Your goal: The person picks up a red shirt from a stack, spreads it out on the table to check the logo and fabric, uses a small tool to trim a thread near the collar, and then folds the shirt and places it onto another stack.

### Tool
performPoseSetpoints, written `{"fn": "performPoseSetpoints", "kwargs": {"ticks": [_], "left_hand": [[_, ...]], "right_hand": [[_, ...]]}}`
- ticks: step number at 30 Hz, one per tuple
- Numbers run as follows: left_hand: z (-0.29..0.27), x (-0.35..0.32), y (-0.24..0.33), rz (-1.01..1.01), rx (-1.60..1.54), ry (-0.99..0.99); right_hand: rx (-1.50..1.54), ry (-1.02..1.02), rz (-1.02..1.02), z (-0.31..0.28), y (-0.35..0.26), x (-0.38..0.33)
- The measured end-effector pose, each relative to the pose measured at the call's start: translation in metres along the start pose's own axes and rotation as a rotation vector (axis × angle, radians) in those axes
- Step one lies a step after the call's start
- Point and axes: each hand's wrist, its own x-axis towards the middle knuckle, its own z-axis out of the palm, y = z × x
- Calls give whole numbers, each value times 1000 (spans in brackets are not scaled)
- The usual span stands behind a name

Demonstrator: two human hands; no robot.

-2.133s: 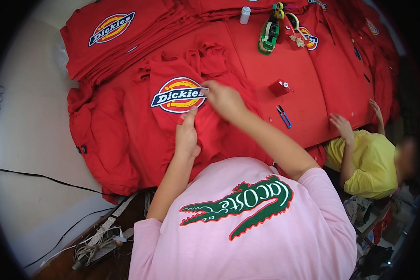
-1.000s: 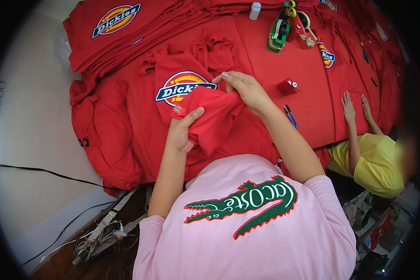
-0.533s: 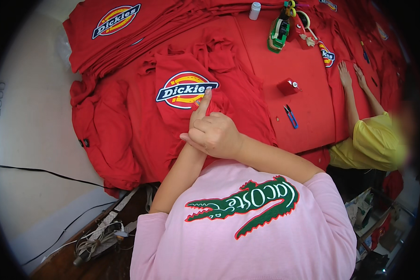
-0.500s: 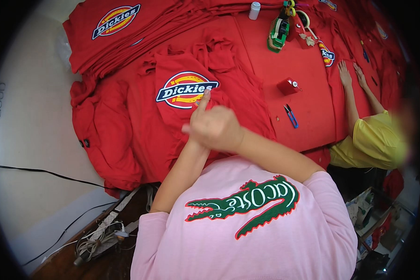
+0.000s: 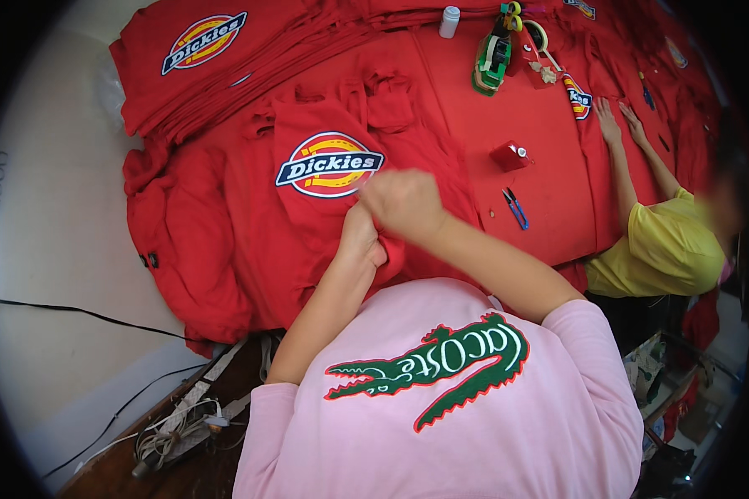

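Observation:
A red garment (image 5: 295, 229) with an oval badge print lies bunched on the table in front of me. My left hand (image 5: 362, 237) is over its near right part, closed and partly covered by the other hand. Crossing just above it, my right hand (image 5: 404, 204) is curled into a fist and smeared by motion, near the lower right of the print. Whatever the fingers hold, if anything, is hidden.
Folded red garments (image 5: 183, 62) are stacked at the far left. Blue-handled thread snips (image 5: 515, 209), a small red container (image 5: 510, 156), a green tape dispenser (image 5: 493, 62) and a white bottle (image 5: 449, 22) stand or lie rightward. A co-worker's hands (image 5: 620, 125) rest on red fabric.
The left hand's outstretched finger no longer shows. My right hand has shifted slightly up and to the right, uncovering more of the left hand.

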Motion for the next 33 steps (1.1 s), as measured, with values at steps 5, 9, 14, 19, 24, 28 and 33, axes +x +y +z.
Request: {"fn": "performPoseSetpoints", "kwargs": {"ticks": [5, 9, 14, 19, 24, 28, 33], "left_hand": [[-35, 23, -17, 23, 3, -230], [-27, 22, 12, -147, -81, -255], [-59, 32, 23, -172, -244, -375], [-72, 31, 17, -81, -264, -338], [-74, 28, 16, -65, -281, -332], [-69, 21, 19, -65, -241, -303], [-65, 17, 19, -109, -158, -251]], "right_hand": [[-133, -81, -39, 16, 5, -17], [345, -369, 645, -9, 71, 9], [437, -132, 528, -35, 101, -8], [-119, 274, 512, -86, 124, -62], [152, 552, 852, -85, 147, -124], [428, 457, 1084, -66, 150, -148], [479, 564, 1118, -37, 148, -151]]}}
